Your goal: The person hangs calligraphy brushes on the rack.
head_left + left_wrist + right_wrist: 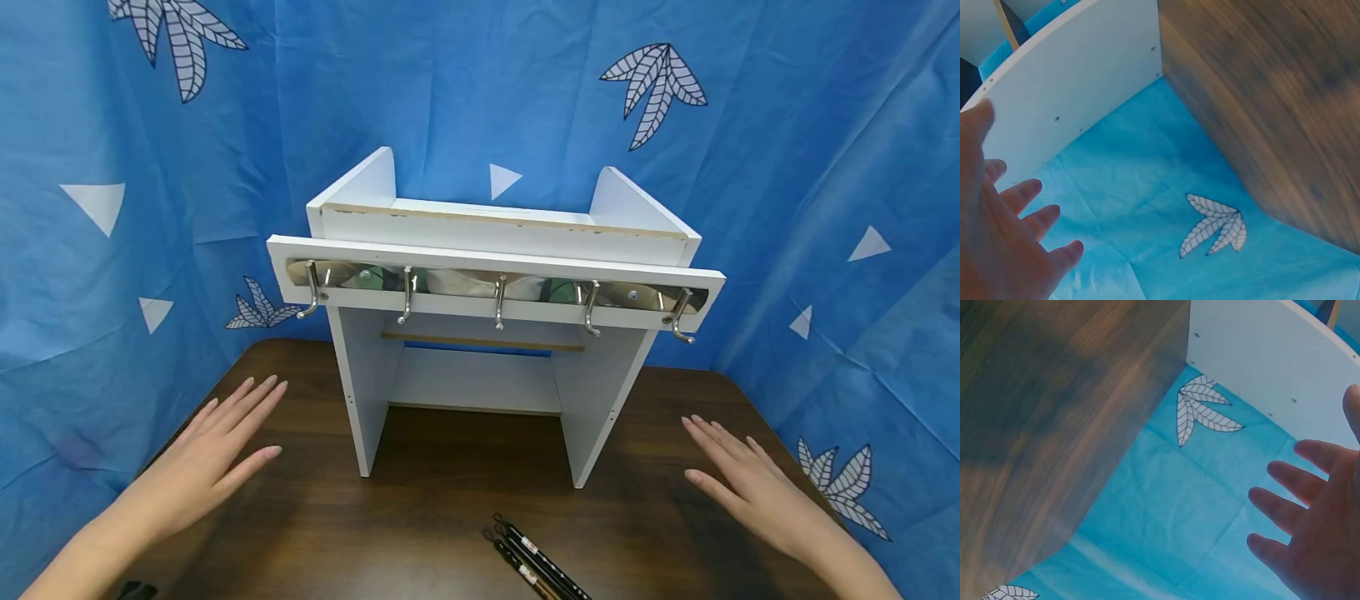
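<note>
A white shelf rack [495,225] stands upright on the brown wooden table [435,533]. Across its front runs a hook rail [465,308] with several metal hooks on a mirror-like strip. My left hand [202,454] is held over the table to the left of the rack, fingers straight and palm down, holding nothing. On the other side my right hand [757,492] is spread the same way, also with nothing in it. Both hands are apart from the rack. At the front edge lie several thin black rods with loops [525,554], cut off by the frame's bottom.
A blue curtain [480,100] with white leaf and triangle prints hangs behind and on both sides of the table. A small dark object [137,590] shows at the bottom left, mostly out of frame.
</note>
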A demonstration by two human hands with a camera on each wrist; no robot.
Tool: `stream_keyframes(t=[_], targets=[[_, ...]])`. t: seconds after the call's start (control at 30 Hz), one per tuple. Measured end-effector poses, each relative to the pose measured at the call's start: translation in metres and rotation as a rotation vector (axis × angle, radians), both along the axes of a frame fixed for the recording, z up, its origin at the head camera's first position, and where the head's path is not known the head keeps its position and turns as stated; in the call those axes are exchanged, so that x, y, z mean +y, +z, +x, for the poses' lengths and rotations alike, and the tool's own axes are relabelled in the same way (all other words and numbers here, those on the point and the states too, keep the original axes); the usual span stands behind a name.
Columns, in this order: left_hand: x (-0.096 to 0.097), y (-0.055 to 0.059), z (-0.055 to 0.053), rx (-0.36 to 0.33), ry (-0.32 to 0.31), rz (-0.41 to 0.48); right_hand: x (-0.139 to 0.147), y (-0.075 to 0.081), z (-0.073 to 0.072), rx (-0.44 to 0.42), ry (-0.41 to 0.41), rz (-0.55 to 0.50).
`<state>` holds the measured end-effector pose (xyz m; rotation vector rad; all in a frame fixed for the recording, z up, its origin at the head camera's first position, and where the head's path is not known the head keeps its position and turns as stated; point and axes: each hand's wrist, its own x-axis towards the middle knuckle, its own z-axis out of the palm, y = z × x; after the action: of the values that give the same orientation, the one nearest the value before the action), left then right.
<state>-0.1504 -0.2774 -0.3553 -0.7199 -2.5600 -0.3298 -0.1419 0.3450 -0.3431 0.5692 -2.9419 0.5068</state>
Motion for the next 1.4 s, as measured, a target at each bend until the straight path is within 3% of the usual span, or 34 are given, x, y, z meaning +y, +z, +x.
stream_keyframes(t=[0.33, 0.73, 0.97, 1.17, 1.4], targets=[[0.009, -0.003, -0.002, 0.053, -0.036, -0.015, -0.016, 0.002, 0.010, 0.100, 0.035, 0.038], [0.024, -0.009, -0.004, 0.026, -0.056, 0.004, -0.037, 0.005, 0.020, 0.060, 0.090, 0.084], [0.034, -0.009, -0.009, 0.014, -0.066, 0.015, -0.044, -0.006, 0.024, 0.062, 0.178, 0.144], [0.041, -0.013, -0.013, 0.045, -0.107, 0.026, -0.051, -0.019, 0.024, 0.089, 0.239, 0.150], [0.046, -0.019, -0.015, 0.059, -0.141, 0.058, -0.060, -0.030, 0.022, 0.004, 0.305, 0.148]])
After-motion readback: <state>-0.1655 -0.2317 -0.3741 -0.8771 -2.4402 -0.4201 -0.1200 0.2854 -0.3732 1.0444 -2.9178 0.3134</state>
